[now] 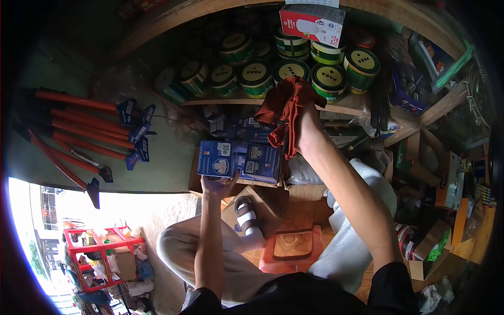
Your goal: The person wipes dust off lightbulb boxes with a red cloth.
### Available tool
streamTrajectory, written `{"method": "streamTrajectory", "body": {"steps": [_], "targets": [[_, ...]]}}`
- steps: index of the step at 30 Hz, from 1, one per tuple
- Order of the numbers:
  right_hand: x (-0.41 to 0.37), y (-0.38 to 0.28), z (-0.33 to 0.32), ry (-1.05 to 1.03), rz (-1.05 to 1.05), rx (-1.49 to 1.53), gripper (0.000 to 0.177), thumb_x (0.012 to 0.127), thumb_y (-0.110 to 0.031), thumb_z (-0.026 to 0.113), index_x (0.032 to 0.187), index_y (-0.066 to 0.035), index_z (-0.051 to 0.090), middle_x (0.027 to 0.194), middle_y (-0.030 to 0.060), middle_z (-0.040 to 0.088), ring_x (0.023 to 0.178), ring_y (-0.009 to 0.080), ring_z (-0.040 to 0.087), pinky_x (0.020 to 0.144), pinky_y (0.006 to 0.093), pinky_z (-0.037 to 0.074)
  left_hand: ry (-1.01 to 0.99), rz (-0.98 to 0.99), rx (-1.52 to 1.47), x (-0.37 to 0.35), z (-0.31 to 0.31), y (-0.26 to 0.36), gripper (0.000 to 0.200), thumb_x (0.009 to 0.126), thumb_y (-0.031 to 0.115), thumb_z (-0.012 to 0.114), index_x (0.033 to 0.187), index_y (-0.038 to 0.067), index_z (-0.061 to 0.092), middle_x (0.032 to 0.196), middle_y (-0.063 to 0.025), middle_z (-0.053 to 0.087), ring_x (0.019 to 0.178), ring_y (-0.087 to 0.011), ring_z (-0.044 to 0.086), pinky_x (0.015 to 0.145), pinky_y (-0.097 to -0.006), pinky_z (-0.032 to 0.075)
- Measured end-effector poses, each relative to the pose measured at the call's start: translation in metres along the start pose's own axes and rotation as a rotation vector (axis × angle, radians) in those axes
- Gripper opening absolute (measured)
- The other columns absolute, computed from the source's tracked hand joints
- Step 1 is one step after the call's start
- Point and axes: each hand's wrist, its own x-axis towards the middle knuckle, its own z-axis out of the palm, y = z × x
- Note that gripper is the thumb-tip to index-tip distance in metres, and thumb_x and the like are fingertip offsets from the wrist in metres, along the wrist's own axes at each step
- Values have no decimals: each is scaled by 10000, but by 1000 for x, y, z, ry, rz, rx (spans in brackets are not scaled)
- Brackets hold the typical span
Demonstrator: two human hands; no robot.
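My left hand (219,184) grips the lower edge of a blue box marked 30W (215,157), at the front of a carton of similar blue boxes. Beside it stands another blue 30W box (261,157). A crumpled reddish-brown cloth (290,113) is in my right hand (307,131), which is raised in front of the shelf with the paint tins; the cloth hides most of its fingers. Just behind the cloth are green and yellow PAKA tins (256,73).
A wooden shelf (210,101) holds several tins and a red and white bulb box (312,25). Orange-handled tools (94,128) hang at the left. Below are a red stool (291,249), a red rack (100,252) and an open carton (430,247).
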Motion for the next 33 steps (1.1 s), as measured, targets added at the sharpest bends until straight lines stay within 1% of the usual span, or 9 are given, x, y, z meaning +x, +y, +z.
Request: {"method": "streamTrajectory", "body": {"steps": [6, 9, 16, 22, 25, 27, 29, 31, 33], "targets": [[-25, -15, 0, -119, 8, -99, 392, 1028, -488, 430, 1141, -153, 599, 913, 0, 636, 802, 143, 620, 641, 316, 508, -153, -201, 57, 57, -52, 7, 500, 976, 400, 510, 1354, 74, 479, 1437, -186, 381, 1280, -386, 453, 953, -526, 539], [-15, -9, -3, -94, 12, -65, 426, 999, -533, 427, 1179, -174, 571, 1015, 6, 613, 861, 144, 574, 706, 324, 467, 192, -337, -87, 69, -49, 11, 713, 883, 533, 592, 1384, 62, 406, 1395, -218, 407, 1177, -411, 482, 804, -436, 574], [-27, -17, 5, -18, 55, -116, 388, 1020, -503, 450, 1033, -146, 601, 698, -19, 520, 638, 109, 502, 552, 280, 392, 230, -233, 112, 68, -44, -8, 915, 826, 665, 590, 1374, -26, 347, 1315, -269, 462, 1101, -411, 531, 703, -399, 543], [-29, -14, 10, -37, 40, -70, 370, 1019, -490, 460, 1018, -147, 598, 650, -20, 482, 591, 103, 472, 531, 268, 366, 319, -281, 163, 86, -62, 5, 770, 835, 650, 614, 1261, 23, 480, 1223, -180, 550, 1054, -358, 590, 717, -423, 546], [-41, -21, 19, -24, 88, -3, 363, 1024, -477, 457, 1030, -144, 602, 645, -20, 480, 575, 106, 467, 529, 262, 369, 357, 48, 642, 85, -85, 12, 683, 842, 625, 625, 1186, 43, 529, 1180, -154, 583, 1037, -311, 597, 792, -447, 548], [-44, -23, 23, 5, 137, 42, 356, 1026, -464, 458, 1047, -141, 607, 647, -21, 480, 568, 107, 463, 529, 261, 373, 227, 20, 783, 111, -118, 43, 643, 854, 598, 616, 1172, 46, 529, 1159, -142, 601, 1021, -296, 595, 823, -444, 541], [-23, -10, 7, -21, 74, -55, 374, 1028, -470, 450, 1081, -137, 610, 658, -21, 490, 576, 106, 481, 541, 263, 394, 259, 136, 880, 105, -112, 48, 561, 878, 526, 608, 1170, 52, 537, 1132, -128, 616, 1007, -281, 596, 839, -428, 534], [-18, -5, 1, -48, 49, -111, 400, 1030, -480, 439, 1130, -131, 610, 708, -18, 526, 612, 107, 511, 565, 269, 419, 454, 399, 925, 58, -47, 26, 438, 913, 407, 601, 1178, 61, 553, 1101, -111, 628, 995, -266, 598, 840, -397, 526], [-23, -7, 3, -78, 53, -127, 439, 1033, -492, 425, 1193, -125, 606, 796, -10, 587, 675, 110, 554, 602, 278, 449, 497, 830, 884, 100, -75, 59, 342, 926, 352, 610, 1129, 78, 631, 1033, -66, 649, 900, -190, 611, 764, -345, 512]]}}
